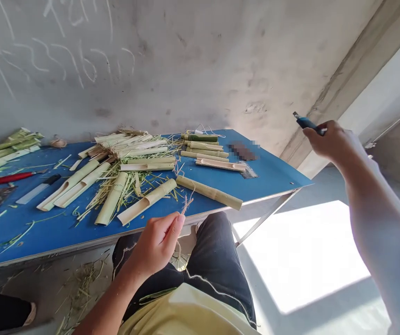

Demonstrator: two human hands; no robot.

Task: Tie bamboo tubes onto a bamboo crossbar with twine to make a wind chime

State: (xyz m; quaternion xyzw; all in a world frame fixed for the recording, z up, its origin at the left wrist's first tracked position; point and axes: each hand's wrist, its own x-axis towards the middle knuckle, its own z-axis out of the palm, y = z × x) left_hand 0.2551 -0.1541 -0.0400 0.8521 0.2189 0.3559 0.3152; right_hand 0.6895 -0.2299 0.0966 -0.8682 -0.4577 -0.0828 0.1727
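Firstly, twine [186, 204]: frayed end pointing upward, pinched between thumb and fingers of the closed left hand [161, 244], just before the near edge of the blue table [269, 177]. Secondly, blue tool [305, 123]: gripped in the raised right hand [332, 139], right of the table; long axis slanting, narrow tip up and leftward. Thirdly, pale numerals [88, 70] on the wall [200, 83]: one 6 legible, remainder uncertain.

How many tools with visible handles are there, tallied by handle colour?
Blue: 1, the blue-handled tool in the right hand
Red: 1, the red-handled tool on the table
Black: 1, the black-handled knife on the table
Total: 3
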